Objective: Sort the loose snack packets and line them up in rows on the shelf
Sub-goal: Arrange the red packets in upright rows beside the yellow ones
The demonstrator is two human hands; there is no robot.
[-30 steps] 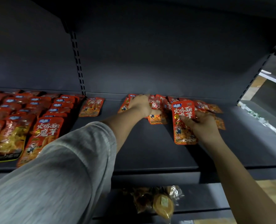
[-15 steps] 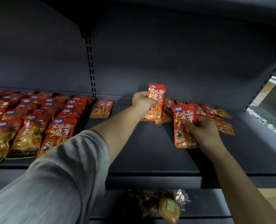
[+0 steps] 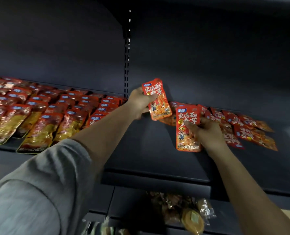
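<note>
1. The left hand [image 3: 138, 102] grips a red snack packet [image 3: 157, 100] by its left edge, thumb across the front, and holds it upright, lifted off the dark shelf [image 3: 141, 146].
2. To the right of that grip and lower, the right hand [image 3: 207, 133] pinches a second red packet [image 3: 187, 128] from its right side, face toward the camera.
3. Behind and to the right of the right hand's grip, loose packets [image 3: 249, 131] lie scattered and overlapping on the shelf.
4. Well left of the left hand's grip, beyond the grey sleeve [image 3: 39, 189], lined-up rows of packets [image 3: 44, 112] cover the shelf.
5. Below both grips, wrapped goods [image 3: 183, 211] sit on a lower shelf.
</note>
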